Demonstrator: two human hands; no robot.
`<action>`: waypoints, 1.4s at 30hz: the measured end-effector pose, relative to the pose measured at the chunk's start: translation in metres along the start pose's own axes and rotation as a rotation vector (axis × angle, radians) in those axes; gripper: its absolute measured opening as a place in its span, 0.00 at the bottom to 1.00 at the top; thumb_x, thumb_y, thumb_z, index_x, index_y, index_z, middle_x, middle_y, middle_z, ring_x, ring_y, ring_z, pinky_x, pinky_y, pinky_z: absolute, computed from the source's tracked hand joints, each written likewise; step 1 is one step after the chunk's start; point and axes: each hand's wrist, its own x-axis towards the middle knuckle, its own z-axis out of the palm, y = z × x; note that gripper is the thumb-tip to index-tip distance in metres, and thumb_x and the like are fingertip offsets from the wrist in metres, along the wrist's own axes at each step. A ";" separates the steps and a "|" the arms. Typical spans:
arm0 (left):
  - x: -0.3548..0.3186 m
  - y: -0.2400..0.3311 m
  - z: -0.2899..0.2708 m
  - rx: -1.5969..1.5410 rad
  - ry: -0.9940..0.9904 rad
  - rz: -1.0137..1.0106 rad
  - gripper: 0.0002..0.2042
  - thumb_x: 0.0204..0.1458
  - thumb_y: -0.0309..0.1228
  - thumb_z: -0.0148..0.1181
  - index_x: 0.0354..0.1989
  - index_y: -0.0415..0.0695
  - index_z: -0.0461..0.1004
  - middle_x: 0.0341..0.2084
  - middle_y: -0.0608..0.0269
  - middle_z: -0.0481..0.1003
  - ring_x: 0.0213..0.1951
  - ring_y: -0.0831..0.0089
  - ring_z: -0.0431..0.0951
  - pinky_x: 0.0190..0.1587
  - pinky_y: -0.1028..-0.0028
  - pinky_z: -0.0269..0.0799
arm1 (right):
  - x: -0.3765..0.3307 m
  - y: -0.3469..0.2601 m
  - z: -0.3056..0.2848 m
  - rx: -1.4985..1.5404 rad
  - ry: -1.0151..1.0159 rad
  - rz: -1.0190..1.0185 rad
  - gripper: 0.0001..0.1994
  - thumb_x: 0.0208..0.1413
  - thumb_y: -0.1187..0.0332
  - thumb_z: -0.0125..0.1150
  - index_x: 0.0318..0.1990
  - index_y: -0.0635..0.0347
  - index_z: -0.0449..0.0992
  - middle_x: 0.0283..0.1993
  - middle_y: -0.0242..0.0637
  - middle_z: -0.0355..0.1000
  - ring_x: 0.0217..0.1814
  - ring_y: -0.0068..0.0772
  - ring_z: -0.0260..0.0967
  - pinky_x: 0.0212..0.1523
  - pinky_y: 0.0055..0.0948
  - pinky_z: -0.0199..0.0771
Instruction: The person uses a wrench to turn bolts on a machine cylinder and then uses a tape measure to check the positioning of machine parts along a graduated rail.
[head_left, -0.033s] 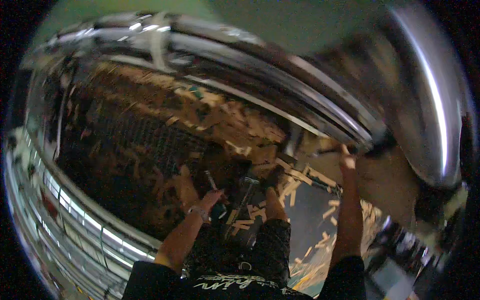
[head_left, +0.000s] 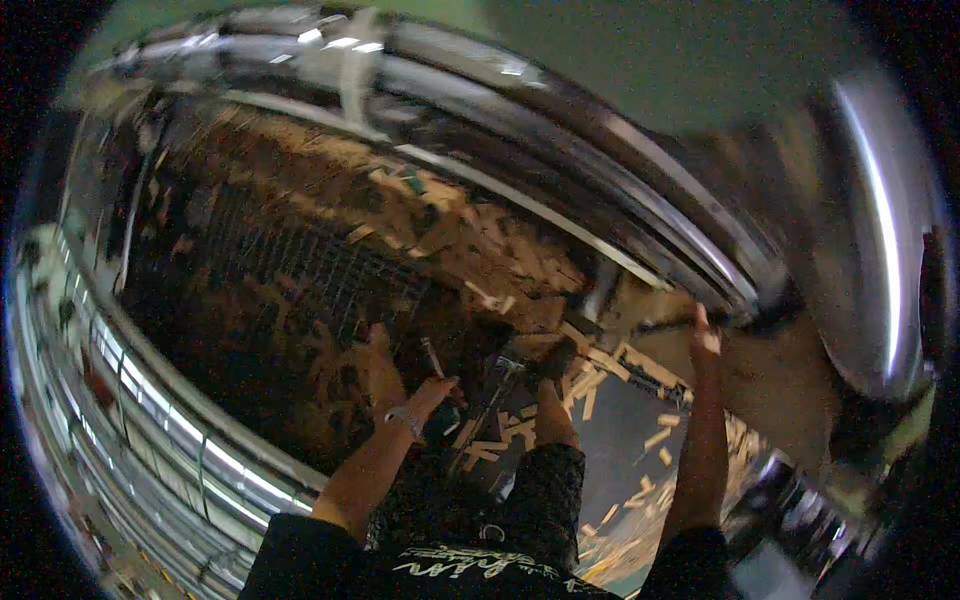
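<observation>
My left hand (head_left: 432, 392), with a band at the wrist, is closed around a slim, pale, stick-shaped tool (head_left: 430, 355) that points up and away from me. Its exact kind is too blurred to make out. On the right, my right arm is stretched far forward, and my right hand (head_left: 706, 335) is beside the lower end of a shiny metal rail (head_left: 720, 285). A dark bar (head_left: 663, 325) lies just left of its fingers. Blur hides whether the fingers grip it. Between my legs stands a thin metal rod with a crosspiece (head_left: 508, 364).
Wood scraps (head_left: 490, 445) litter the dark floor around my feet, with a denser pile (head_left: 480, 235) along the far side. A dark grating (head_left: 320, 265) lies ahead left. Metal railings (head_left: 180, 415) run along the left, and a large shiny curved metal surface (head_left: 880, 260) rises at right.
The whole view has shifted, so the surroundings appear lower and farther right. My left hand still holds the slim tool, and my right hand stays by the rail's end.
</observation>
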 end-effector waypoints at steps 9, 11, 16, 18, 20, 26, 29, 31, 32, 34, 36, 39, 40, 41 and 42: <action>0.078 -0.110 -0.010 -0.049 0.041 0.144 0.19 0.49 0.47 0.48 0.40 0.46 0.73 0.36 0.62 0.73 0.39 0.72 0.71 0.45 0.72 0.64 | 0.026 0.075 -0.101 2.792 -0.323 0.688 0.10 0.54 0.68 0.48 0.43 0.60 0.65 0.23 0.31 0.61 0.24 0.22 0.57 0.28 0.25 0.63; 0.022 -0.046 -0.018 -0.373 0.075 0.137 0.17 0.51 0.41 0.47 0.25 0.39 0.73 0.27 0.58 0.74 0.34 0.67 0.72 0.45 0.68 0.63 | 0.022 0.078 -0.133 2.325 -0.202 0.657 0.06 0.55 0.66 0.46 0.35 0.58 0.66 0.23 0.33 0.61 0.23 0.25 0.56 0.28 0.27 0.62; 0.059 -0.070 -0.027 -0.688 -0.053 0.217 0.21 0.52 0.40 0.46 0.17 0.35 0.73 0.22 0.57 0.74 0.31 0.66 0.72 0.44 0.68 0.62 | -0.008 0.057 -0.033 2.951 -0.076 0.848 0.11 0.56 0.63 0.42 0.37 0.60 0.66 0.24 0.35 0.61 0.27 0.33 0.58 0.32 0.30 0.62; 0.108 -0.130 -0.004 -0.856 -0.051 0.573 0.22 0.53 0.41 0.44 0.17 0.36 0.74 0.22 0.57 0.74 0.30 0.67 0.72 0.43 0.69 0.62 | 0.000 0.055 -0.028 2.988 -0.161 1.060 0.11 0.56 0.63 0.41 0.32 0.59 0.65 0.25 0.35 0.62 0.28 0.33 0.59 0.33 0.31 0.62; 0.084 -0.097 -0.025 -0.920 -0.066 0.252 0.22 0.53 0.42 0.45 0.16 0.38 0.74 0.23 0.57 0.74 0.32 0.68 0.72 0.43 0.66 0.61 | -0.009 0.061 -0.037 2.988 -0.173 0.978 0.11 0.56 0.62 0.40 0.30 0.58 0.65 0.27 0.35 0.63 0.28 0.33 0.59 0.33 0.31 0.62; 0.127 -0.144 0.000 -1.114 0.045 0.177 0.16 0.54 0.39 0.42 0.29 0.41 0.73 0.22 0.62 0.71 0.23 0.72 0.66 0.35 0.69 0.63 | -0.022 0.051 -0.047 2.307 -0.391 1.007 0.11 0.56 0.61 0.42 0.27 0.54 0.66 0.25 0.31 0.64 0.29 0.30 0.60 0.33 0.31 0.62; 0.127 -0.132 0.009 -1.181 0.069 0.086 0.15 0.54 0.38 0.43 0.30 0.40 0.73 0.19 0.62 0.70 0.21 0.72 0.67 0.33 0.70 0.64 | -0.018 0.015 -0.106 2.473 -0.317 0.982 0.11 0.56 0.61 0.42 0.25 0.53 0.65 0.19 0.32 0.59 0.25 0.30 0.60 0.32 0.31 0.61; 0.113 -0.122 0.012 -1.172 -0.031 0.107 0.14 0.53 0.37 0.43 0.29 0.40 0.73 0.17 0.61 0.70 0.22 0.71 0.68 0.32 0.70 0.65 | -0.038 0.017 -0.074 2.003 -0.323 0.595 0.11 0.56 0.61 0.43 0.24 0.53 0.63 0.18 0.32 0.57 0.25 0.31 0.59 0.32 0.31 0.61; 0.107 -0.119 0.010 -1.163 -0.073 0.118 0.14 0.53 0.36 0.44 0.28 0.40 0.73 0.16 0.61 0.70 0.22 0.71 0.69 0.32 0.70 0.66 | -0.046 0.016 -0.057 1.762 -0.326 0.422 0.11 0.56 0.61 0.43 0.24 0.54 0.62 0.18 0.32 0.57 0.24 0.32 0.59 0.32 0.31 0.60; 0.096 -0.117 0.007 -1.162 -0.128 0.110 0.13 0.53 0.35 0.45 0.28 0.39 0.73 0.15 0.60 0.71 0.23 0.70 0.70 0.31 0.70 0.66 | -0.046 0.009 -0.058 2.009 -0.370 0.451 0.12 0.56 0.61 0.43 0.22 0.54 0.60 0.17 0.32 0.55 0.23 0.32 0.58 0.32 0.32 0.60; 0.084 -0.115 0.003 -1.232 -0.147 0.067 0.13 0.52 0.35 0.45 0.28 0.39 0.73 0.16 0.59 0.71 0.24 0.69 0.71 0.32 0.70 0.67 | -0.029 -0.003 -0.095 2.982 -0.398 0.876 0.14 0.56 0.60 0.43 0.20 0.55 0.58 0.16 0.32 0.54 0.21 0.32 0.56 0.32 0.32 0.61; 0.072 -0.123 -0.004 -1.257 -0.131 0.126 0.13 0.52 0.36 0.46 0.29 0.39 0.73 0.18 0.57 0.72 0.24 0.67 0.72 0.32 0.69 0.67 | 0.011 -0.008 -0.166 2.399 -0.345 1.038 0.18 0.56 0.56 0.41 0.18 0.55 0.56 0.14 0.31 0.51 0.18 0.31 0.52 0.29 0.34 0.60; 0.074 -0.124 -0.005 -1.251 -0.130 0.133 0.13 0.52 0.36 0.46 0.29 0.39 0.73 0.18 0.57 0.72 0.24 0.67 0.72 0.32 0.69 0.67 | 0.010 -0.006 -0.163 2.377 -0.338 1.146 0.19 0.56 0.55 0.40 0.17 0.54 0.55 0.14 0.31 0.51 0.17 0.30 0.50 0.27 0.34 0.59; 0.075 -0.125 -0.006 -1.235 -0.123 0.137 0.13 0.52 0.36 0.46 0.28 0.39 0.73 0.18 0.57 0.72 0.24 0.67 0.72 0.32 0.69 0.67 | 0.007 -0.005 -0.155 2.354 -0.331 1.258 0.19 0.56 0.54 0.40 0.17 0.53 0.55 0.14 0.30 0.50 0.17 0.30 0.49 0.26 0.34 0.58; 0.077 -0.127 -0.008 -1.219 -0.109 0.137 0.14 0.52 0.37 0.46 0.28 0.39 0.73 0.18 0.57 0.72 0.24 0.67 0.72 0.33 0.69 0.67 | 0.005 -0.005 -0.148 2.333 -0.328 1.366 0.20 0.56 0.53 0.40 0.16 0.53 0.54 0.14 0.30 0.50 0.17 0.30 0.48 0.25 0.35 0.57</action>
